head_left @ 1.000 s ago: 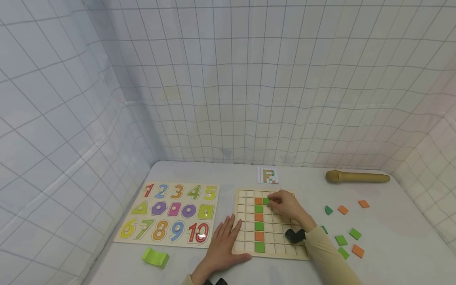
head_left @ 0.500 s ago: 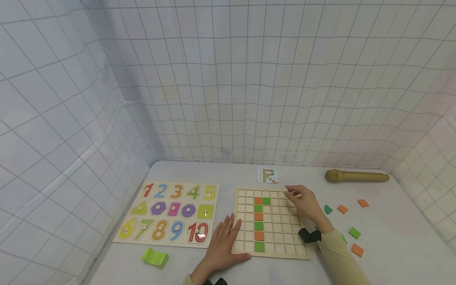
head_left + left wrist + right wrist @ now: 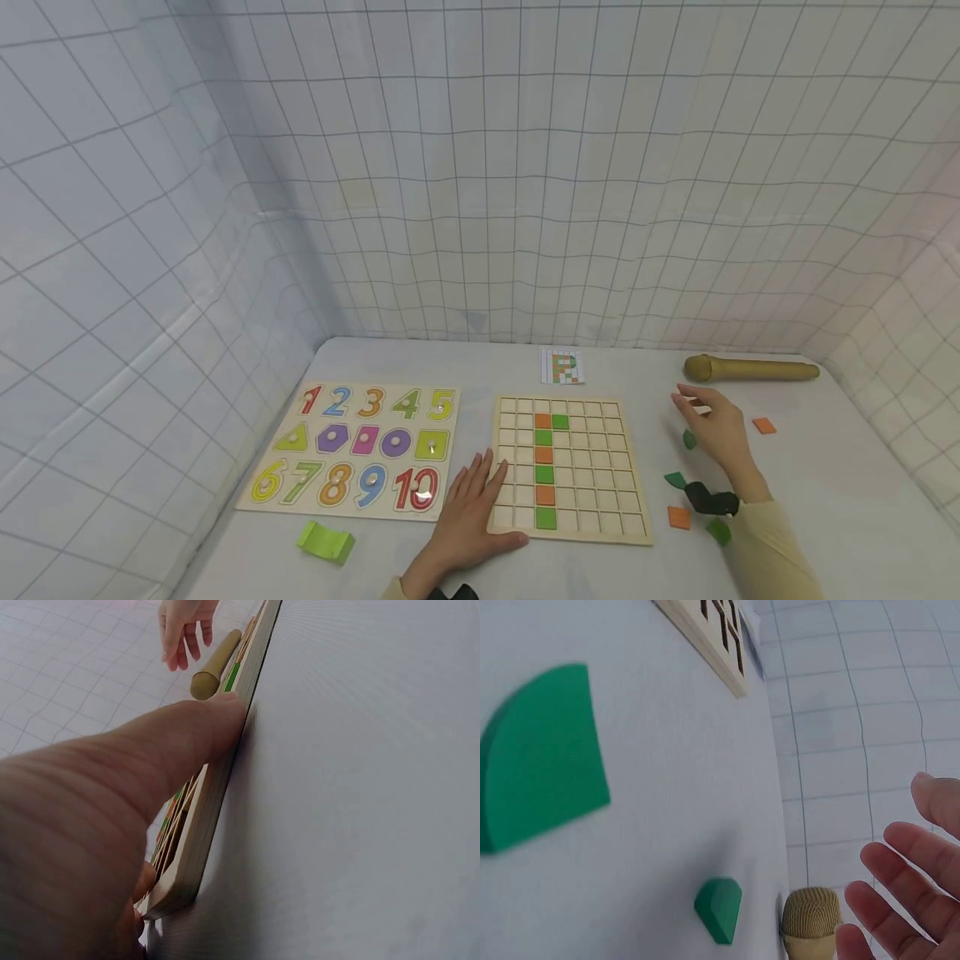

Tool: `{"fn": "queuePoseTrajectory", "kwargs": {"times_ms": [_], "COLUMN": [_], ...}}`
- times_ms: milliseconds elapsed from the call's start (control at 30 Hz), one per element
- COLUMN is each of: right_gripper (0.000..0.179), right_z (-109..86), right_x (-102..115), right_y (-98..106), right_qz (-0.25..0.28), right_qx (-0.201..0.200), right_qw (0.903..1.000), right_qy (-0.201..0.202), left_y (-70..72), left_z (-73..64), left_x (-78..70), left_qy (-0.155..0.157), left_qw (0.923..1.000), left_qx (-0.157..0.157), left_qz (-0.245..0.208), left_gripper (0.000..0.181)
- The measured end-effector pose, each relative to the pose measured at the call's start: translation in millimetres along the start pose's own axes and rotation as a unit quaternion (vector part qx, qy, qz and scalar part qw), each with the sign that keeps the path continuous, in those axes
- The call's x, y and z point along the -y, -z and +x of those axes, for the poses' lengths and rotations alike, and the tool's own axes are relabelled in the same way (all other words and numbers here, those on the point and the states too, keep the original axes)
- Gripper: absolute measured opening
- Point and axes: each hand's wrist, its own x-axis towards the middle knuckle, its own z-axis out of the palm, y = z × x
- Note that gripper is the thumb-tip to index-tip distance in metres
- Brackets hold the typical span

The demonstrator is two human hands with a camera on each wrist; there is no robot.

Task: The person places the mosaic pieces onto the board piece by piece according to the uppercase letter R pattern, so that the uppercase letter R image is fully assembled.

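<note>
My left hand (image 3: pixel 468 517) rests with spread fingers on the near left corner of a wooden grid board (image 3: pixel 592 479). In the left wrist view its thumb (image 3: pixel 191 731) presses along the board's edge (image 3: pixel 187 851). Orange and green square tiles (image 3: pixel 545 474) fill one column, with one green tile (image 3: pixel 560 422) beside the top one. To the right of the board, my right hand (image 3: pixel 716 429) hovers above loose pieces, fingers loosely bent and holding nothing. Below it lie two dark green quarter-round pieces, a near one (image 3: pixel 547 757) and a farther one (image 3: pixel 718 909).
An orange tile (image 3: pixel 678 517), a green tile (image 3: pixel 719 532) and another orange one (image 3: pixel 764 426) lie around the right arm. A tan toy microphone (image 3: pixel 753 369) lies behind. Left are a number puzzle (image 3: pixel 348 450) and a green block (image 3: pixel 327 542); a pattern card (image 3: pixel 562 367) lies behind the board.
My right hand has left the green tile in its cell near the board's top and moved right, over the loose pieces. My left hand has stayed in place.
</note>
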Motion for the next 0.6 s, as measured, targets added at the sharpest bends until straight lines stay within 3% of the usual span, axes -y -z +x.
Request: {"fn": "queuePoseTrajectory", "kwargs": {"times_ms": [367,600], "right_gripper": [0.043,0.051], "right_z": [-13.1,-19.9], "right_x": [-23.3,-29.1], "right_y": [31.9,38.2], "right_qz": [-0.04,-0.054], "right_qx": [0.005,0.059], "right_qw": [0.997,0.9911], "right_qy": [-0.067,-0.106], "left_y": [0.6,1.3], "left_z": [-0.7,-0.4], "left_x": [-0.4,-0.7], "left_qy": [-0.005,0.0], "left_qw": [1.0,1.0], "left_qx": [-0.003,0.003], "left_qz": [0.003,-0.003], "left_gripper": [0.096,0.096]}}
